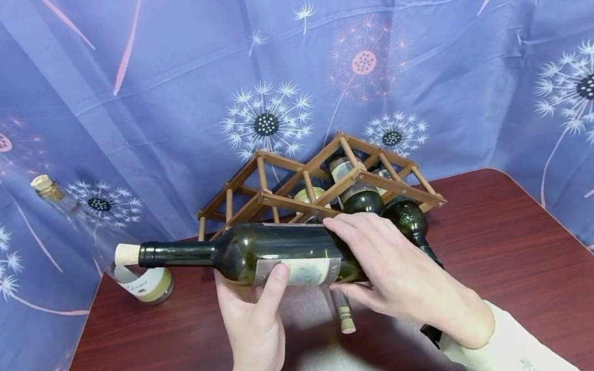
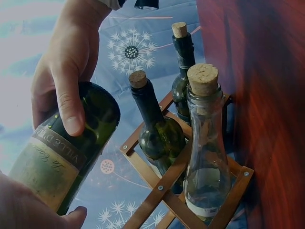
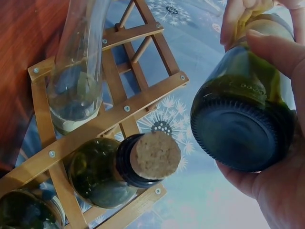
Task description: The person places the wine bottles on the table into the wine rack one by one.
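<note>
Both hands hold a dark green wine bottle (image 1: 283, 241) above the table, tilted nearly level. Its corked neck points left, and a pale label faces up. My left hand (image 1: 257, 332) supports the body from below near the shoulder, thumb lying on the label. At the base end, my right hand (image 1: 400, 260) grips the glass with fingers over the top and thumb underneath. Behind and below stands a wooden wine rack (image 2: 160, 187). It holds a clear corked bottle (image 2: 207, 157) and dark green corked bottles (image 2: 159, 140). In the head view the held bottle partly hides the rack.
A clear corked bottle (image 1: 147, 285) with a white label stands upright at the table's left edge. The dark red wooden table (image 1: 528, 277) lies beneath everything. Blue dandelion-print cloth (image 1: 171, 115) hangs behind and at both sides.
</note>
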Demonstrator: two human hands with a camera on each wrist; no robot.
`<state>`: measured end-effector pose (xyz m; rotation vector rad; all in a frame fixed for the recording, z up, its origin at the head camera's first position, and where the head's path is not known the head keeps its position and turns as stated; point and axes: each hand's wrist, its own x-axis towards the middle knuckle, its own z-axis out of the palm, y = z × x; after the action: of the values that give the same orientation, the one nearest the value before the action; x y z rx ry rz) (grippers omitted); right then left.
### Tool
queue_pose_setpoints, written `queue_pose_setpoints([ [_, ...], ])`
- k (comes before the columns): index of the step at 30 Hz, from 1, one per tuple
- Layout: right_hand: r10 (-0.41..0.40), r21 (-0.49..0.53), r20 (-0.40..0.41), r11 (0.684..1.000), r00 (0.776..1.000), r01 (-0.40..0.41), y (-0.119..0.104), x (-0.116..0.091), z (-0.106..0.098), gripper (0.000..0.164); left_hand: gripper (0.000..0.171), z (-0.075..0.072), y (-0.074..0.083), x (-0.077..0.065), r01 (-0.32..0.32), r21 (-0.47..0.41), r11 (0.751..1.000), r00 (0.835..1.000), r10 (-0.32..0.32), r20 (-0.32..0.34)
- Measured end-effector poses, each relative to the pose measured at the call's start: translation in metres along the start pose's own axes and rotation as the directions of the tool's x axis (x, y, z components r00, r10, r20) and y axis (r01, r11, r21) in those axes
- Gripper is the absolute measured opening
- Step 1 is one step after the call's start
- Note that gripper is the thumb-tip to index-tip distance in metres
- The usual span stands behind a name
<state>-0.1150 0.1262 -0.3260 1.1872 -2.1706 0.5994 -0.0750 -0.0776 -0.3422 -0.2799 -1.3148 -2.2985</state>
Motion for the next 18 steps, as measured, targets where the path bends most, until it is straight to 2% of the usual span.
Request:
queue_pose_setpoints([
  [9,-0.004,-0.026,0.005,1.000,1.000,0.004,0.005,-0.001,-0.002,0.085,0.066,-0.006,-0.001,-0.001,0.015,0.044,0.999,1.000,-0.016,0.022],
  [18,0.029,-0.056,0.025,0.998,0.999,-0.028,0.010,-0.001,-0.006,0.085,0.065,-0.021,0.001,-0.004,0.111,0.037,0.993,0.994,-0.110,-0.018],
])
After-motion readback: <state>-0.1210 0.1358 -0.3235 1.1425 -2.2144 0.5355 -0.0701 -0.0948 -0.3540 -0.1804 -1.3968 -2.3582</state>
